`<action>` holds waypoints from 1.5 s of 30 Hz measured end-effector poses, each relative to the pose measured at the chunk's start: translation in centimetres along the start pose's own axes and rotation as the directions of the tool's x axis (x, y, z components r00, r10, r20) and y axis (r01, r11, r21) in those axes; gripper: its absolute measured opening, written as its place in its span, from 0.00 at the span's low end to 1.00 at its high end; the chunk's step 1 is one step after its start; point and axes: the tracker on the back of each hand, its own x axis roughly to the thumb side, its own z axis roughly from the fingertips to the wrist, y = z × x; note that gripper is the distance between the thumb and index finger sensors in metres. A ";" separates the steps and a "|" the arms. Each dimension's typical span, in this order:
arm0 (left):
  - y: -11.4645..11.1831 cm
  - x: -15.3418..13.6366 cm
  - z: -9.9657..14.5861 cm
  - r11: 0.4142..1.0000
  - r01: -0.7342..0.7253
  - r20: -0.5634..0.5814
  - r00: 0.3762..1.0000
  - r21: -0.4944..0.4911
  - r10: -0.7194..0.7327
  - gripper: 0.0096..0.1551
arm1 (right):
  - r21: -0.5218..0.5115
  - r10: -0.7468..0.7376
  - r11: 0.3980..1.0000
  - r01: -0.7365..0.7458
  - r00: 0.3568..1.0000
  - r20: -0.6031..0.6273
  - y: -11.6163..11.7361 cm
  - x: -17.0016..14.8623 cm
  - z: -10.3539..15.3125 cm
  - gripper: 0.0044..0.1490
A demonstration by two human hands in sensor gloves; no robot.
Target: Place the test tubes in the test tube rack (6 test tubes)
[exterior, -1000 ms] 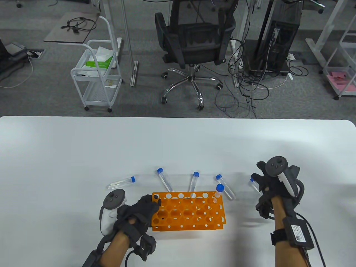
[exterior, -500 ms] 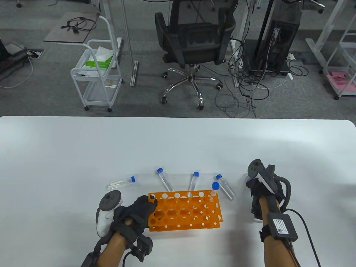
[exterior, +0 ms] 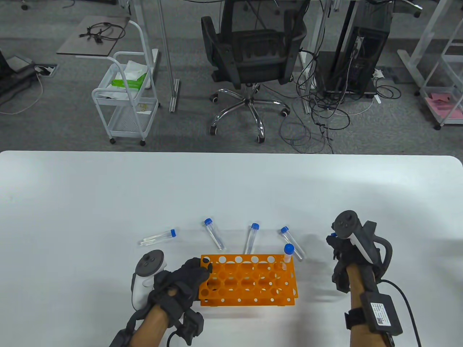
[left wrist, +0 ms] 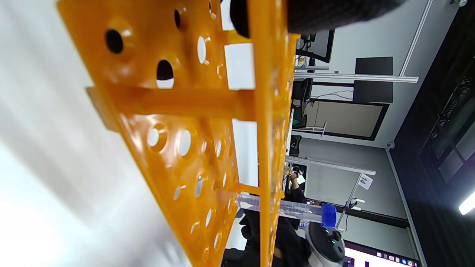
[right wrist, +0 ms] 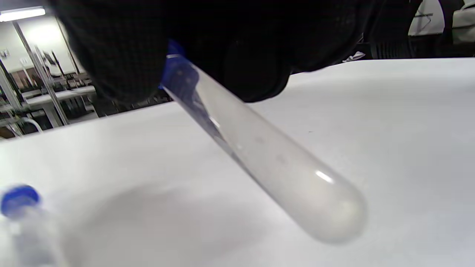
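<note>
The orange test tube rack (exterior: pixel 249 280) stands near the table's front edge. My left hand (exterior: pixel 188 276) grips its left end; the rack (left wrist: pixel 193 111) fills the left wrist view. One blue-capped tube (exterior: pixel 288 253) stands in the rack's far right corner hole and also shows in the left wrist view (left wrist: pixel 293 209). My right hand (exterior: pixel 342 249), right of the rack, holds a clear blue-capped tube (right wrist: pixel 259 152) by its cap end above the table. Several capped tubes (exterior: pixel 213 233) lie on the table behind the rack.
The white table (exterior: pixel 108 202) stretches wide behind and to both sides. Another tube's blue cap (right wrist: pixel 18 200) lies blurred at the lower left of the right wrist view. An office chair (exterior: pixel 253 54) and a white cart (exterior: pixel 126 97) stand beyond the far edge.
My right hand closed on the tube that lay at the far right and lifted it. My left hand shifted the rack left, then back right and slightly nearer.
</note>
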 end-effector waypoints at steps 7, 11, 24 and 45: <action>-0.6 -0.1 -0.1 1.000 -0.015 -0.004 1.000 -0.018 0.015 0.26 | -0.003 -0.209 0.978 0.210 0.977 0.046 -2.2 -0.5 3.4 0.37; -0.8 0.0 0.0 1.000 -0.020 -0.005 1.000 -0.020 0.020 0.26 | -0.022 -0.290 0.956 0.293 0.954 0.081 -2.5 -1.0 4.5 0.37; -0.8 0.3 0.5 1.000 -0.024 0.013 1.000 0.007 0.024 0.26 | 0.007 -0.436 0.892 0.451 0.858 0.272 -4.3 -0.8 7.6 0.37; -0.3 -0.2 0.3 0.999 0.004 -0.028 1.000 0.038 -0.003 0.26 | -0.021 -0.494 0.826 0.563 0.742 0.453 -7.6 1.5 11.7 0.36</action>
